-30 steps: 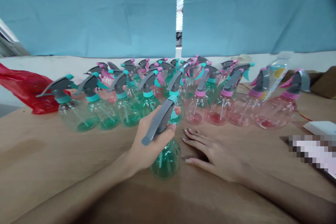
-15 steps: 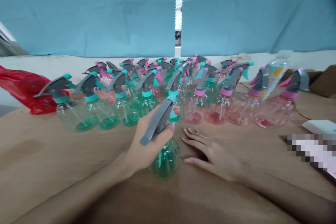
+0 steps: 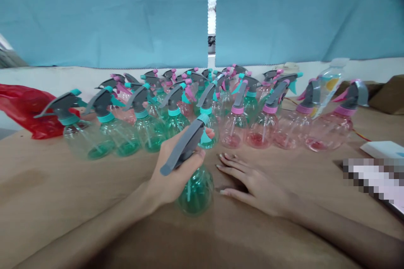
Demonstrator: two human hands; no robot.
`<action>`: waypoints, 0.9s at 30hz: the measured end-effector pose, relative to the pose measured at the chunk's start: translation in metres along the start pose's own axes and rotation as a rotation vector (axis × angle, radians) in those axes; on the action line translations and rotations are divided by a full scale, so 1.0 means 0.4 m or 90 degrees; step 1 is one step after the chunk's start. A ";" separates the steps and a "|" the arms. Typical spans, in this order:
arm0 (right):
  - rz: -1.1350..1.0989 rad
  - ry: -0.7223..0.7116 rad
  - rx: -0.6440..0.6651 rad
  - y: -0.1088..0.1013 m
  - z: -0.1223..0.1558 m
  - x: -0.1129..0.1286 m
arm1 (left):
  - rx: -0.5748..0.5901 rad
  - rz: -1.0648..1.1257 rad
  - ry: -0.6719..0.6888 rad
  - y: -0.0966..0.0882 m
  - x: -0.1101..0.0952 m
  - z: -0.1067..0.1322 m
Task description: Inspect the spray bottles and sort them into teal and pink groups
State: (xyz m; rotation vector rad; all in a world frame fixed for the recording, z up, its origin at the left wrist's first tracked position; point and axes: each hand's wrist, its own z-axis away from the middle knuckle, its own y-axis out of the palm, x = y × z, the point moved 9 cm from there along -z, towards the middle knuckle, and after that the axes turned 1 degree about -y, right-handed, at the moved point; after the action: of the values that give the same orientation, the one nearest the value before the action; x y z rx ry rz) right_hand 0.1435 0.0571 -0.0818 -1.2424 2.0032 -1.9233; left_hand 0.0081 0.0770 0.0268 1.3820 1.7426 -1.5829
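My left hand (image 3: 172, 172) is wrapped round the neck of a green spray bottle (image 3: 195, 195) with a grey and turquoise trigger head. The bottle stands upright on the wooden table (image 3: 94, 201), its nozzle pointing away from me; the fingers cover its collar. Palm down, my right hand (image 3: 249, 180) lies on the table just right of this bottle, fingers spread and holding nothing. Beyond both hands is a front row of spray bottles: green ones, such as this green bottle (image 3: 151, 134), on the left and pink ones, such as this pink bottle (image 3: 233, 136), on the right.
More spray bottles crowd behind the front row. A red plastic bag (image 3: 28, 109) lies at the left. On the right stand a clear labelled bottle (image 3: 330, 82), a brown box (image 3: 389, 96), a white box (image 3: 383, 150) and a blurred-out flat object (image 3: 372, 180). A blue curtain (image 3: 110, 17) hangs behind.
The view has shifted slightly, so the bottles sit a little further left in the picture. My left hand keeps its grip on the green spray bottle, and my right hand stays flat.
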 end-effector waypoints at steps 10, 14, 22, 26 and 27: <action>-0.012 0.006 -0.006 -0.003 0.001 -0.001 | -0.001 0.068 0.013 -0.008 -0.012 -0.004; -0.012 0.001 -0.007 -0.004 0.001 0.002 | 0.020 0.058 -0.008 -0.002 0.002 -0.005; -0.019 -0.001 -0.016 -0.008 0.001 0.004 | -0.015 -0.018 -0.013 -0.006 0.029 0.001; -0.020 -0.004 -0.018 -0.004 0.002 -0.001 | -0.057 -0.041 -0.006 -0.012 0.026 0.004; -0.018 -0.005 -0.017 -0.002 0.003 -0.001 | -0.059 -0.045 -0.005 -0.011 0.026 0.003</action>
State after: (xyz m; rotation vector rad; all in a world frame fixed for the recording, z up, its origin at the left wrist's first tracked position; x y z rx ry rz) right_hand 0.1448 0.0567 -0.0814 -1.2884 2.0250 -1.9080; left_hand -0.0006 0.0803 0.0204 1.2816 1.8536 -1.5209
